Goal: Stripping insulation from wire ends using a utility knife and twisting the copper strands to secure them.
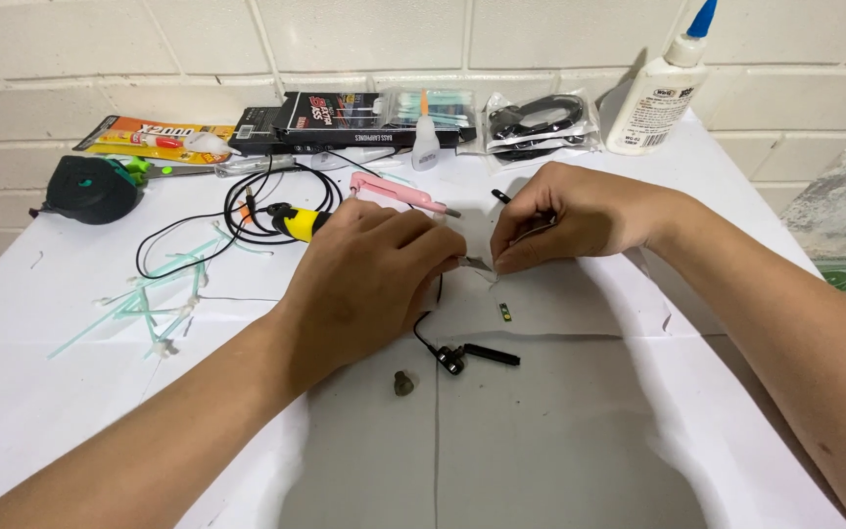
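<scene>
Just beyond the small black earbud that lies on the white paper-covered table, both hands meet over a tiny metal-looking piece, too small to tell exactly what it is. The left hand is curled palm-down, its grip pressed together on one end of the piece; the right hand, on the far side of the earbud, pinches the other end between thumb and forefinger. A thin black wire runs from the earbud up under the left hand. By the look of it, the piece is very light, stiff for its size and easily bent or dropped, so a fingertip pinch at its ends is the sensible hold; the wire is limp and slight and would tug the earbud along if pulled, and it is better taken near the earbud body than by its thin run. Close to the earbud sit a small grey round part and, a little further off, a tiny yellow-and-black chip. Farther back from the earbud, near the wall, lie a pink tool, a yellow-handled tool amid coiled black cable, pale green cotton swabs and a white glue bottle.
</scene>
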